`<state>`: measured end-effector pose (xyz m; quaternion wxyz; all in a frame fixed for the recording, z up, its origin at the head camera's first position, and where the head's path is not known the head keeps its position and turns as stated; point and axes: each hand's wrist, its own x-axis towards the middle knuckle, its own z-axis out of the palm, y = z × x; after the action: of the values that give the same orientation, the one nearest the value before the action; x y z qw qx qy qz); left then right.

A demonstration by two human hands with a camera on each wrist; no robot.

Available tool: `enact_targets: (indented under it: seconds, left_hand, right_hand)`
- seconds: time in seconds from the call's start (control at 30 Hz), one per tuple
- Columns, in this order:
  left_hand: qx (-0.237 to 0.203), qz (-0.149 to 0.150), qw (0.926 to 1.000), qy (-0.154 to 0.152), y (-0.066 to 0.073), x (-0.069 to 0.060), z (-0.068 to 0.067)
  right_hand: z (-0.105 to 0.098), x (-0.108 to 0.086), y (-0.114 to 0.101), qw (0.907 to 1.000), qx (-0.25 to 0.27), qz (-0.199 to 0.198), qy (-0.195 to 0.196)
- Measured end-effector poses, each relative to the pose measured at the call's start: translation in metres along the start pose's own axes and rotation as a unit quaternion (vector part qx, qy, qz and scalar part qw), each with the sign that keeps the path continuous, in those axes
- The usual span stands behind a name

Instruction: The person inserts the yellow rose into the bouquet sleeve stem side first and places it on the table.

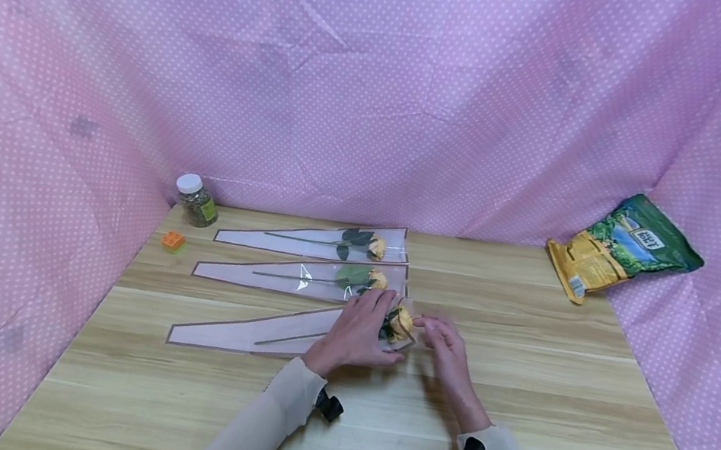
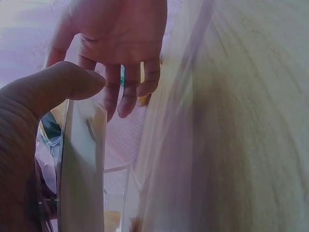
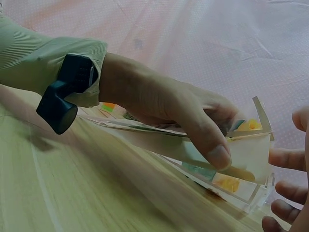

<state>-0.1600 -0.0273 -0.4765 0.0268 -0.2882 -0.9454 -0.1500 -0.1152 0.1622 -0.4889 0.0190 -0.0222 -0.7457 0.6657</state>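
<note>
Three long tapered clear flower sleeves with brown borders lie side by side, each with a yellow rose in it. My left hand (image 1: 359,330) grips the wide end of the nearest sleeve (image 1: 207,333), thumb on the near side, fingers over the far side. In the right wrist view that end bulges up off the table, and the left thumb (image 3: 219,157) presses its side. Its rose (image 1: 400,324) shows just past the left hand. Beside the sleeve's mouth is my right hand (image 1: 451,354), fingers loosely bent; whether a fingertip touches the edge is hard to tell.
Behind lie the middle sleeve (image 1: 225,272) and the far sleeve (image 1: 244,239). A white-lidded jar (image 1: 197,202) and an orange-and-green toy block (image 1: 173,241) stand at the back left. A green and yellow bag (image 1: 627,251) leans against the pink curtain at the back right of the wooden table (image 1: 581,425).
</note>
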Motion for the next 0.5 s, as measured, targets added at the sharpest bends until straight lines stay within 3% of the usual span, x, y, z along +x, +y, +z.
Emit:
enact_targets:
  seconds: [0.5]
  left_hand:
    - [0.015, 0.009, 0.9997, 0.015, -0.0015, 0.0008, 0.0017]
  right_hand:
    - [0.0018, 0.0012, 0.0005, 0.9980, -0.007, 0.032, -0.054]
